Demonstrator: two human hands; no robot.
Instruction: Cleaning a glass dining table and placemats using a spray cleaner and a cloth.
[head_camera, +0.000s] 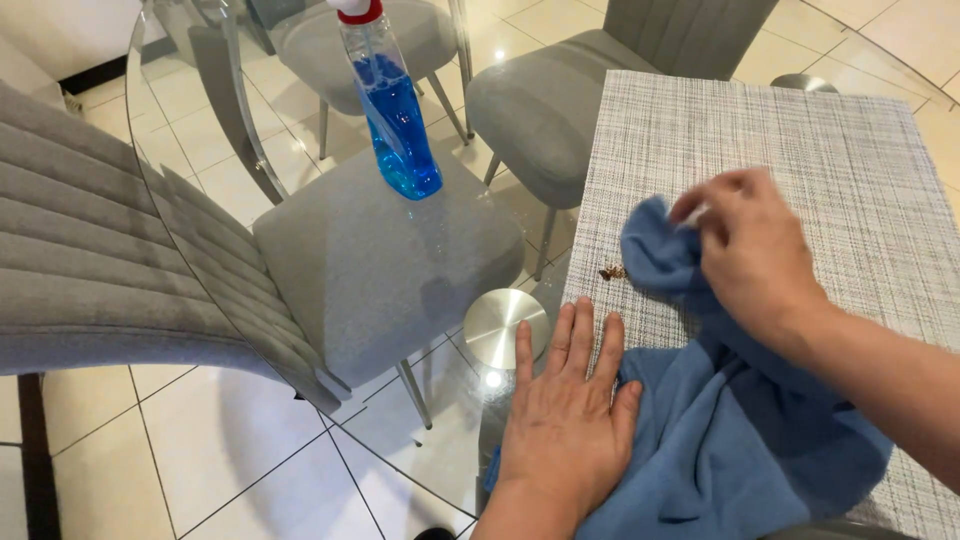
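Note:
My right hand (748, 248) pinches a bunched corner of a blue cloth (730, 430) over a grey woven placemat (760, 140). A small brown crumb spot (612, 271) lies on the placemat just left of that bunched corner. My left hand (565, 415) lies flat, fingers apart, on the near left edge of the placemat and partly on the cloth. The rest of the cloth is heaped at the near edge under my right forearm.
A clear spray bottle (393, 110) of blue liquid with a red and white head stands on the round glass table (180, 230) at the far left. Grey upholstered chairs (390, 260) and a tiled floor show through the glass. A round metal disc (505, 327) sits under the glass.

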